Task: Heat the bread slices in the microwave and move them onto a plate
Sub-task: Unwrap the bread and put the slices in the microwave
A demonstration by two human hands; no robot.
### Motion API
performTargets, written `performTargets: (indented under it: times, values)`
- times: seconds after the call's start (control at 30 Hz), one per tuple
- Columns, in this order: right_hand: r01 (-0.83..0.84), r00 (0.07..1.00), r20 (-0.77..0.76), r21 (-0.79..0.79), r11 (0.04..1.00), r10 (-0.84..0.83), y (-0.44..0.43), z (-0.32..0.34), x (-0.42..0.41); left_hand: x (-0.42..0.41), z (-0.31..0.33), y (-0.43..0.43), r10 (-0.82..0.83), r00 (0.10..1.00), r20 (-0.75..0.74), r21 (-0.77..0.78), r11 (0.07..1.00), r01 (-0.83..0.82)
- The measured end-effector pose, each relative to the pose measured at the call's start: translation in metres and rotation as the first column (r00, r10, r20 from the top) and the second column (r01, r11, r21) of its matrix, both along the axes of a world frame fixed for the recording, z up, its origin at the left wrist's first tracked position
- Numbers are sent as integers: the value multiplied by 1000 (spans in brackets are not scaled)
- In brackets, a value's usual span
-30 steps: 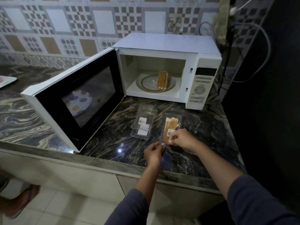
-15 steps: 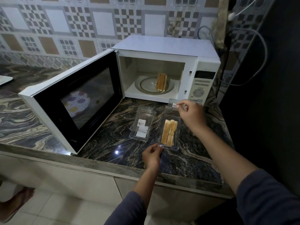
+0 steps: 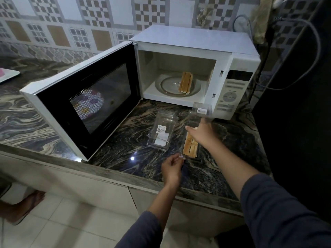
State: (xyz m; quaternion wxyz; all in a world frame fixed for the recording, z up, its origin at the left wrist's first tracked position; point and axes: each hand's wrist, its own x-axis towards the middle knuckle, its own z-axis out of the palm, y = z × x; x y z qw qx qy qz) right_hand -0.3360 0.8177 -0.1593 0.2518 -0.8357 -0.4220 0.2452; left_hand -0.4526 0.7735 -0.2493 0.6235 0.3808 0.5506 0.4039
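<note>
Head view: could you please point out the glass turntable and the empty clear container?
glass turntable (image 3: 168, 86): head view, bare glass at its left side.
empty clear container (image 3: 160, 130): head view, its barcode label.

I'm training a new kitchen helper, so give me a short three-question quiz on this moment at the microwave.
1. True or false: the door of the microwave is shut.
2. Multiple choice: what does the left hand pinch? A) the near corner of the open bread pack; B) the empty clear pack; C) the power cable.
3. Short answer: what do the bread slices inside the microwave stand on?

Key: 1. False, it is swung wide open. 2. A. 3. The glass turntable.
</note>
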Motion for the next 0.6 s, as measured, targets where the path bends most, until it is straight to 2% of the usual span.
performTargets:
  times: [0.07,0.17,0.23,0.37,0.6]
  values:
    - [8,996,-85,-119,993,-18,8,1,-2,0,0,-1,7,1000,6,-7,1000,-7]
    - [-4,991,-133,-238,971,-29,15,-4,-4,1,-1,-1,11,1000,-25,-7,1000,-11]
    - [26,983,-171,-217,976,-64,17,-10,-6,2,-1,0,5,999,-33,-16,1000,-6]
    - [67,986,-139,-158,985,-90,17,-8,-6,4,1,0,-6,999,-51,-13,1000,5]
    - [85,985,-129,-200,976,-112,4,20,-5,11,8,2,40,997,-65,-94,995,-46]
